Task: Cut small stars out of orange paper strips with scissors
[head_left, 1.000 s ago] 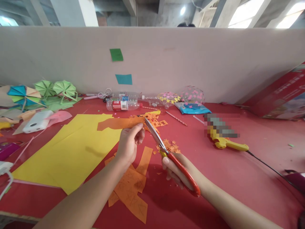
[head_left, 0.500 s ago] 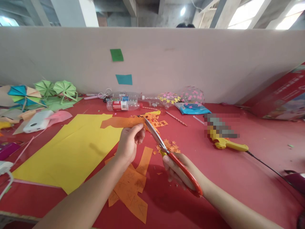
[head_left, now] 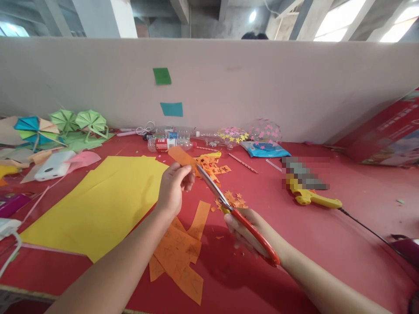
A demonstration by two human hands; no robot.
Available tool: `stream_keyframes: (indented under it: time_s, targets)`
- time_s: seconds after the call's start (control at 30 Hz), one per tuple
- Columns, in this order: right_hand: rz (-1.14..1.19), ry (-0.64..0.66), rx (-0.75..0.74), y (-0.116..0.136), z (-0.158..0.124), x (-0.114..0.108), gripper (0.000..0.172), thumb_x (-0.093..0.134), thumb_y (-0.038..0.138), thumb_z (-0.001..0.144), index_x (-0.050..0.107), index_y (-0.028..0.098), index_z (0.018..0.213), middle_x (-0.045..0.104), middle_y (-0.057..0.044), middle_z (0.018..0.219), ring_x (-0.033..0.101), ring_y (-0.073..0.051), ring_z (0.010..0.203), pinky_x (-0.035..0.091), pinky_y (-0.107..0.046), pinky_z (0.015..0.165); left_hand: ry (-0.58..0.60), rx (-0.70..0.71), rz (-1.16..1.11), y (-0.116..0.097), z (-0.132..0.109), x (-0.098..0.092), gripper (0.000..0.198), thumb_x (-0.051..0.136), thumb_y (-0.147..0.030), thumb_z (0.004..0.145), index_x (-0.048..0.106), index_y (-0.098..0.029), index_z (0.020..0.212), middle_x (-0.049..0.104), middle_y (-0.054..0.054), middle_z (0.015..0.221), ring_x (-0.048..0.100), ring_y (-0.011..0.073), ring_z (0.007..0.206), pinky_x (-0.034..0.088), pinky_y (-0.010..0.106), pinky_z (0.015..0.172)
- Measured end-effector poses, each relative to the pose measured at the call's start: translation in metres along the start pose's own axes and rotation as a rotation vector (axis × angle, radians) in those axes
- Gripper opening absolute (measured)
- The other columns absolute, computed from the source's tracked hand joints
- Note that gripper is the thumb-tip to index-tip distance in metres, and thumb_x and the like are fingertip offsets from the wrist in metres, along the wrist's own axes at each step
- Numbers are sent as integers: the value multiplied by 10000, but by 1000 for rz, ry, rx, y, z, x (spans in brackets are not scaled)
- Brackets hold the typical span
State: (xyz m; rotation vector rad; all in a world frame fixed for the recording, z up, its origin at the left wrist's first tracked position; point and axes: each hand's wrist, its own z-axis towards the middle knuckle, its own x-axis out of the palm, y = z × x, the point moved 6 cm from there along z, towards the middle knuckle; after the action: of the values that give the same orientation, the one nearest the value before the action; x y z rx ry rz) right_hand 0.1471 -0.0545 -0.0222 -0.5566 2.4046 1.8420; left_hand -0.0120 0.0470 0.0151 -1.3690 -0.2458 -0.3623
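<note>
Grey partition (head_left: 229,87) runs along the table's far edge, with a green square (head_left: 162,76) and a teal square (head_left: 171,109) stuck on it. Red table (head_left: 327,244) fills the lower view. Yellow sheet (head_left: 94,205) lies flat, left of centre, reaching toward the near edge. Red box (head_left: 386,131) leans at the far right corner. Paper fans (head_left: 65,124), green and blue, are piled at the far left corner, and a white device (head_left: 54,165) sits just in front of them. Orange offcuts (head_left: 180,257) lie near the near edge, overlapping the yellow sheet's right corner and partly under the left forearm. Yellow glue gun (head_left: 310,196) lies right of centre, its cord trailing toward the right edge. Clear balloon (head_left: 263,131) with pink stars and a blue packet (head_left: 265,149) sit by the far edge. Bottle (head_left: 170,144) lies on its side at far centre.

Left hand (head_left: 172,189) is raised over table centre, thumb and fingers pinching an orange strip (head_left: 183,157) that sticks up and left. Right hand (head_left: 244,235) is curled through the red handles of the scissors (head_left: 240,218). The blades lie close together and point up-left, with the tip at the strip beside the left fingers. Orange scraps (head_left: 212,165) lie just beyond the blade tip. Cut stars (head_left: 234,200) are heaped on the table beside the scissors' pivot.
</note>
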Motion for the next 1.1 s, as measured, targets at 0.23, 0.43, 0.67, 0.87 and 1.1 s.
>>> stream_keyframes:
  time_s: [0.23, 0.43, 0.67, 0.87, 1.1]
  targets:
    - [-22, 9, 18, 0, 2, 0, 483, 588, 586, 770, 339, 230, 561, 330, 111, 374, 320, -57, 311, 499, -271, 501, 57, 33, 101, -6, 5, -2, 204, 574, -238, 730, 489, -179, 555, 530, -41, 493, 414, 56, 400, 295, 201, 399]
    - [-34, 14, 15, 0, 1, 0, 467, 574, 573, 790, 340, 228, 578, 349, 106, 384, 336, -60, 314, 426, -232, 429, 112, 74, 158, -9, 7, -5, 218, 563, -233, 756, 491, -186, 556, 526, -42, 490, 415, 61, 407, 303, 205, 405]
    - [-33, 9, 19, -1, 1, -1, 459, 592, 555, 787, 341, 229, 585, 349, 107, 386, 379, -70, 320, 419, -225, 420, 125, 80, 191, -9, 9, -7, 228, 571, -243, 764, 475, -191, 564, 521, -46, 491, 425, 65, 419, 315, 203, 411]
    - [-30, 4, 25, -2, 1, -1, 448, 604, 540, 782, 344, 231, 589, 331, 116, 375, 366, -68, 312, 458, -243, 449, 121, 93, 206, -10, 9, -7, 218, 567, -249, 765, 490, -191, 569, 529, -39, 500, 428, 65, 417, 315, 202, 409]
    - [23, 22, 7, -4, 3, 0, 468, 623, 576, 758, 363, 228, 584, 356, 108, 382, 345, -64, 292, 352, -212, 348, 99, 82, 174, -9, 9, -9, 200, 588, -245, 732, 518, -187, 554, 538, -36, 478, 429, 67, 395, 315, 208, 406]
